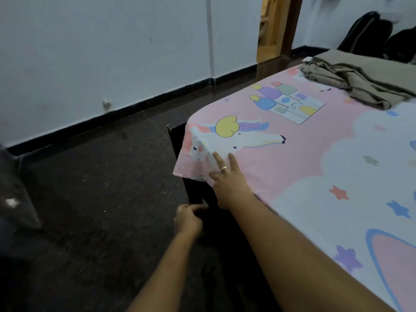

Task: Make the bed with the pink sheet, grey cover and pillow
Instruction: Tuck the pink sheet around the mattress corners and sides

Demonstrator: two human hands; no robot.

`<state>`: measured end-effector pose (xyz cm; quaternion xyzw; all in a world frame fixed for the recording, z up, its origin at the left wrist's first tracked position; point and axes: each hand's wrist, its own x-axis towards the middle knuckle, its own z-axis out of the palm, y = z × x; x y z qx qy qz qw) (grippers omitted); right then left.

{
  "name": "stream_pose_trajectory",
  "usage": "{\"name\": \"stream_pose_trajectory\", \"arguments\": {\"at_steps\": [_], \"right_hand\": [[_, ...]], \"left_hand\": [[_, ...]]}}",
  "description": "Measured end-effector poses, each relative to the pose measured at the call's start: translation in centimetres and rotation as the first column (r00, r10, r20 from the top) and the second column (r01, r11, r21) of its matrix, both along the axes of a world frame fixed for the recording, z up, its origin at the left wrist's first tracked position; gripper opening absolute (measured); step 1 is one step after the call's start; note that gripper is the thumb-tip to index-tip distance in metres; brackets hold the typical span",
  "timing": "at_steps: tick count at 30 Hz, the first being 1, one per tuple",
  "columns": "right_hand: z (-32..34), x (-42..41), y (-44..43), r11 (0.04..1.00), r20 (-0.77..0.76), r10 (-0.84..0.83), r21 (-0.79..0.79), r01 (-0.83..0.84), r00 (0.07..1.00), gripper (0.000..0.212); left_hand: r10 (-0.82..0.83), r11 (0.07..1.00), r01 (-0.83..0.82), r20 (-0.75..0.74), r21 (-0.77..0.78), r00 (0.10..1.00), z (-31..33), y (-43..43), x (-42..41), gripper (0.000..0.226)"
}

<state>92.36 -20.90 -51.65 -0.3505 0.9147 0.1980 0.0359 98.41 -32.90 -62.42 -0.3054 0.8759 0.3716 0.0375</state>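
The right hand is laid flat on the pink sheet at the near corner of the bed, its fingers held straight and spread, nothing being grasped. A ring is worn on one of them. Just beyond the fingertips, a flap of the sheet is draped over the corner and is left hanging loose against the dark bed frame. A unicorn print is seen across that corner.

The left hand is held lower, against the side of the bed frame below the hanging flap. Its fingers are curled, but whether anything is gripped cannot be told, the spot being dark.

The sheet is spread over the rest of the bed, printed with a castle, clouds and stars. The grey cover is left crumpled in a heap on the sheet at the far edge of the bed. Behind it, dark bags are propped against the wall. A wooden door frame is seen beyond the far corner, and a dark floor beside the bed.
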Motion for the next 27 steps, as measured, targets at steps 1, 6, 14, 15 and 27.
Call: {"name": "stream_pose_trajectory", "arguments": {"at_steps": [1,6,14,15,27], "right_hand": [[0.2,1.5,-0.4,0.998,0.084,-0.024,-0.050,0.029,0.996,0.058],[3.2,11.7,-1.6,0.955,0.401,-0.106,-0.213,0.205,0.910,0.062],[20.4,16.7,2.1,0.825,0.420,-0.361,-0.272,0.495,0.833,0.066],[22.3,17.0,2.3,0.814,0.440,-0.373,-0.267,0.515,0.817,0.067],[38.1,16.4,-0.2,0.782,0.440,-0.421,-0.267,0.563,0.793,0.068]], "left_hand": [[-0.007,1.000,0.007,0.035,-0.002,0.999,0.4,-0.1,2.5,0.048],[0.119,0.993,-0.115,0.138,-0.034,0.983,7.3,0.0,11.0,0.051],[-0.125,0.962,0.129,0.032,-0.242,0.992,30.4,1.7,12.9,0.068],[-0.142,0.958,0.145,0.030,-0.246,0.989,32.9,2.0,13.1,0.068],[-0.264,0.914,0.263,0.040,-0.309,0.964,48.6,-0.3,14.5,0.072]]}}
